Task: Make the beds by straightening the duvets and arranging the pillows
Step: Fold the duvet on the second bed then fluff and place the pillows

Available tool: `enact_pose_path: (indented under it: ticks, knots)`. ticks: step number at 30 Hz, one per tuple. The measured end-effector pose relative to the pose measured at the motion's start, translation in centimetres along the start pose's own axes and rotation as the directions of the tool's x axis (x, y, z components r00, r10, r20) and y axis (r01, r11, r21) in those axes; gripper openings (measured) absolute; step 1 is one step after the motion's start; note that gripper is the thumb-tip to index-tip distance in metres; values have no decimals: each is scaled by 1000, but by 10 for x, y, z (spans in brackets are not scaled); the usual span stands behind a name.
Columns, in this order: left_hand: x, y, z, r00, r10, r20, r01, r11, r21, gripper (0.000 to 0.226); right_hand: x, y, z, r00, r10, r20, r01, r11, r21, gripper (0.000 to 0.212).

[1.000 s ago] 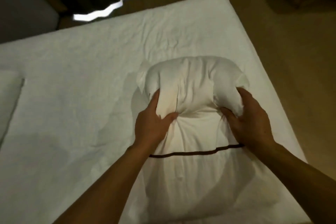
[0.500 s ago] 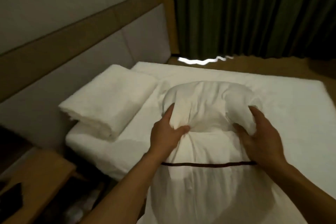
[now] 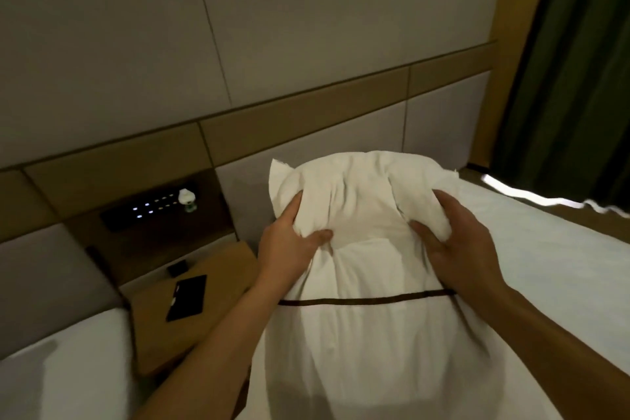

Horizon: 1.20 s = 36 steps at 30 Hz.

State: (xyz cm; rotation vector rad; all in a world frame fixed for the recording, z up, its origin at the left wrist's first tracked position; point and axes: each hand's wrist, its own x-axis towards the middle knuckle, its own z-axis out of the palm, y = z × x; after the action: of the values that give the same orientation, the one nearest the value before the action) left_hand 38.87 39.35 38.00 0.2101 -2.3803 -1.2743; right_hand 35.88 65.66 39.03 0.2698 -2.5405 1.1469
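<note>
You've swung the pillow [image 3: 358,215] from mid-mattress to face the headboard [image 3: 439,119]; left hand [image 3: 289,245] and right hand [image 3: 456,242] still pinch its sides. Placement comes next.

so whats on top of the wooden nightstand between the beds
On the nightstand lie a flat black rectangular item and a smaller black object nearer the wall. What they are is unclear. The left forearm and pillow cover its right edge.

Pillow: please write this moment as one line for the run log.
pillow: held up over bed | left hand: grips left side | right hand: grips right side | placement: not yet done
</note>
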Motion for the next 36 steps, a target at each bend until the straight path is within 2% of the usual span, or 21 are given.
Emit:
enact_pose_path:
  ticks: [5, 13, 22, 27, 36]
  knots:
    - [39, -26, -30, 998, -40, -58, 41, 999, 24, 88, 38, -29, 43, 999, -31, 43, 30, 1000, 9, 67]
    - [161, -72, -25, 999, -43, -5, 43, 998, 48, 88, 140, -29, 116, 998, -66, 23, 65, 997, 41, 67]
    - [332, -90, 29, 995, -4, 100, 3, 1000, 12, 86, 278, 9, 175, 998, 59, -37, -57, 997, 55, 72]
    - [393, -98, 68, 978, 41, 205, -38, 999, -20, 84, 316, 35, 187, 984, 144, -105, -139, 989, 57, 70]
    - [467, -138, 138, 914, 79, 398, -63, 997, -52, 94, 346, 75, 216, 938, 286, -198, -288, 957, 19, 66]
